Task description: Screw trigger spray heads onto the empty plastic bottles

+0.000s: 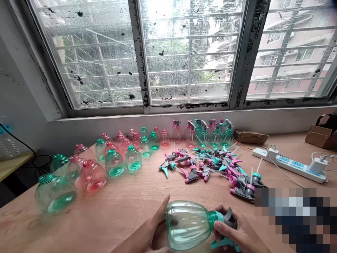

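Note:
A clear green spray bottle [188,225] lies on its side in the air at the table's front edge, its base to the left. My left hand [155,228] cups that base, thumb up along it and the other fingers partly hidden below. At the neck, my right hand [240,233] is closed around the grey and teal spray head [229,218], with the thumb at the teal collar. The head sits on the bottle's mouth; how tightly, I cannot tell. Beyond my hands lies a pile of loose pink, teal and grey spray heads [193,172].
Open green bottles [115,163] and red bottles [93,175] stand in a group at the left. Several bottles with spray heads [204,133] line the wall. A white power strip [289,164], a flat brown package [250,137] and a cardboard box [322,133] are at right.

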`<state>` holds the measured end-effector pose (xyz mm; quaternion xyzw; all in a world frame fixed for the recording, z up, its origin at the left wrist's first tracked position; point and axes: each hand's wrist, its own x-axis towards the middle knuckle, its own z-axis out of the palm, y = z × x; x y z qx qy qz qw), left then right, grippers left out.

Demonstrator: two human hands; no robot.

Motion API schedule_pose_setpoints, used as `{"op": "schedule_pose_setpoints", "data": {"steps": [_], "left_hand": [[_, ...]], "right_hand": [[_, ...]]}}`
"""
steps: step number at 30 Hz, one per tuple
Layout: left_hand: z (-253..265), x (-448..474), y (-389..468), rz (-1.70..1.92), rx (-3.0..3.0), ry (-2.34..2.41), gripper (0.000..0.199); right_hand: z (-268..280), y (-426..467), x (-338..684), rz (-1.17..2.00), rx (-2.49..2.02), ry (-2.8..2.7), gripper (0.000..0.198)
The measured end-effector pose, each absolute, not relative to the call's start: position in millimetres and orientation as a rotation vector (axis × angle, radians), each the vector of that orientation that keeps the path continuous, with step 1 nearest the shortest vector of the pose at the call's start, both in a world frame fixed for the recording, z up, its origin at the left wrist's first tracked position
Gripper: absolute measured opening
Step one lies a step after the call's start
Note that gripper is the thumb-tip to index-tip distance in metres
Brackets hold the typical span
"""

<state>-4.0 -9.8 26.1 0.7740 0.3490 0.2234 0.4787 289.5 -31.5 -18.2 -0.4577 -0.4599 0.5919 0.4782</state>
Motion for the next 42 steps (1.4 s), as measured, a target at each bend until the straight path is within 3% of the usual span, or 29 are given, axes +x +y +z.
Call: {"op": "schedule_pose_setpoints", "data": {"steps": [12,17,22,26,42], "left_hand": [[26.3,-5.6,-7.7,0.484,1.917,0.998,0.112],[25.5,-3.5,-8.4,0.543,1.906,0.989,0.100],[22.2,-6.2,-6.7,0.458,1.869,1.078,0.115],[24.7,-6.2,-6.9,0.440,1.901,1.094,0.107],[27.1,-3.3,-7.1,0.519,1.822,1.089,0.106]], "right_hand": [[-21.9,-29.5,289.0,1.367,-1.120,-1.213,0.046],[-22.7,-29.6,288.3,1.355,-1.103,-1.221,0.044],[-21.2,-29.9,288.6,1.346,-1.121,-1.273,0.045],[-19.1,-29.7,289.5,1.358,-1.105,-1.272,0.043],[-22.4,-30.7,287.4,1.293,-1.110,-1.232,0.044]]}}
